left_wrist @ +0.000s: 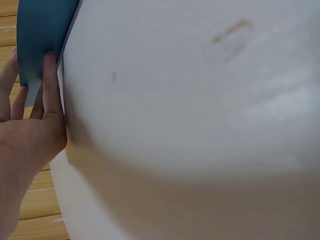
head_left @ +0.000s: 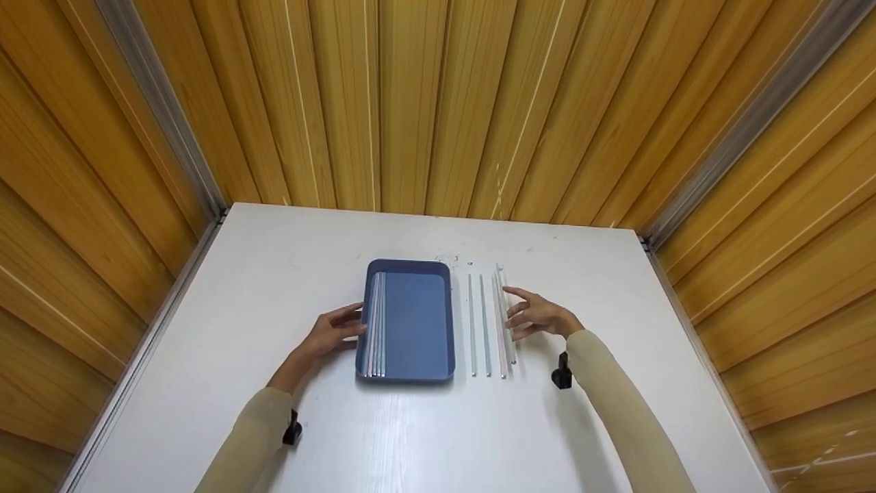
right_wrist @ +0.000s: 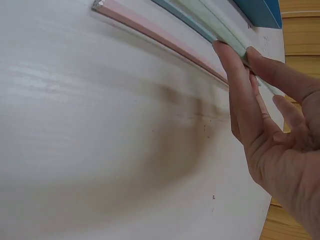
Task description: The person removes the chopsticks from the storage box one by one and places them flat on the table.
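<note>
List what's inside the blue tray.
Several thin sticks lie lengthwise along the left side of the blue tray. The floor directly beneath them is covered and can't be seen.

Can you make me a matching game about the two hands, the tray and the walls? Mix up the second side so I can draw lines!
Column one
1. Left hand
2. Right hand
3. Tray
4. Walls

Column two
A. Blue, with sticks lying inside
B. Yellow-brown, with a wood pattern
C. Pinching a pale green stick
D. Touching the tray's side

Right pairs: 1-D, 2-C, 3-A, 4-B
</note>
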Action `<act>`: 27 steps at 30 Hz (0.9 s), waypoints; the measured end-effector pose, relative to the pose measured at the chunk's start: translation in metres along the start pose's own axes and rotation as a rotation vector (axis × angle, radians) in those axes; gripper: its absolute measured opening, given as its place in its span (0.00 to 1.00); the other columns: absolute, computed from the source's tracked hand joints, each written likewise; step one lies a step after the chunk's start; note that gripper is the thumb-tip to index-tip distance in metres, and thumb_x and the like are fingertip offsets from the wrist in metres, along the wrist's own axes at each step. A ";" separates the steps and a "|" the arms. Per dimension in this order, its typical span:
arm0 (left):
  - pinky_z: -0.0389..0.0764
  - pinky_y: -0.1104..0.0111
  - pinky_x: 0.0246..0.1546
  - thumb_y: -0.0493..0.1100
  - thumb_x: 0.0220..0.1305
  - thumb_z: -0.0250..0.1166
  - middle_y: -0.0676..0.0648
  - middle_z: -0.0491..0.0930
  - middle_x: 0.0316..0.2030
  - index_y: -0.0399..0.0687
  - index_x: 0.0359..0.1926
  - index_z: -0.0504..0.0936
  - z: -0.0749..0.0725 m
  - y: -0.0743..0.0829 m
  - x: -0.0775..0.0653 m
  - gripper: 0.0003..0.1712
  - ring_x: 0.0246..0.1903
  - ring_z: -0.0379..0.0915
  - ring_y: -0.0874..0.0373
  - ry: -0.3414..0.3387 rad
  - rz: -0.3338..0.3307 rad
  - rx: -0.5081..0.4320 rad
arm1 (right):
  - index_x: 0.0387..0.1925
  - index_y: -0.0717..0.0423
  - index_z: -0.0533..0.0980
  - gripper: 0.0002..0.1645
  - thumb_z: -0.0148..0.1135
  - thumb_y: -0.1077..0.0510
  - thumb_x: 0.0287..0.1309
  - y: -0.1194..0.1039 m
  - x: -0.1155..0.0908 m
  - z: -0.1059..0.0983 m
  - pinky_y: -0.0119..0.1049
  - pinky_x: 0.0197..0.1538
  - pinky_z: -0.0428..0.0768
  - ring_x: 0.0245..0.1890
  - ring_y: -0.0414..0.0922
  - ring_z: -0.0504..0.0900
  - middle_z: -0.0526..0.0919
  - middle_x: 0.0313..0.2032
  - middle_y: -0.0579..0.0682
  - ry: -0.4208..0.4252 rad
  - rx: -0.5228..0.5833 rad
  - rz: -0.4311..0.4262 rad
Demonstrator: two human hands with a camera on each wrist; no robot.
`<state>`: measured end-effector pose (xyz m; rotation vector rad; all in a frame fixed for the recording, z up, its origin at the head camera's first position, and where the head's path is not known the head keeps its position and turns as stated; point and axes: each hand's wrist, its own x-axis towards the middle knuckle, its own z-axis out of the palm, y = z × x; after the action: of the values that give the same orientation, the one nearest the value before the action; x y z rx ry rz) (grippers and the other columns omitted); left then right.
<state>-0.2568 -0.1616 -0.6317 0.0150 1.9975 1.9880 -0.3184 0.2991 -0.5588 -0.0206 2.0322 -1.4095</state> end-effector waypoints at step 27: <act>0.88 0.58 0.53 0.36 0.66 0.70 0.30 0.69 0.69 0.41 0.75 0.66 0.001 0.000 0.001 0.39 0.56 0.80 0.53 0.023 -0.015 -0.002 | 0.80 0.61 0.49 0.56 0.67 0.75 0.56 0.016 -0.005 0.011 0.42 0.41 0.91 0.37 0.44 0.83 0.76 0.42 0.57 0.087 -0.176 0.028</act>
<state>-0.2574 -0.1607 -0.6321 -0.0230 2.0034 1.9896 -0.3033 0.2984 -0.5723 -0.0065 2.2147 -1.2306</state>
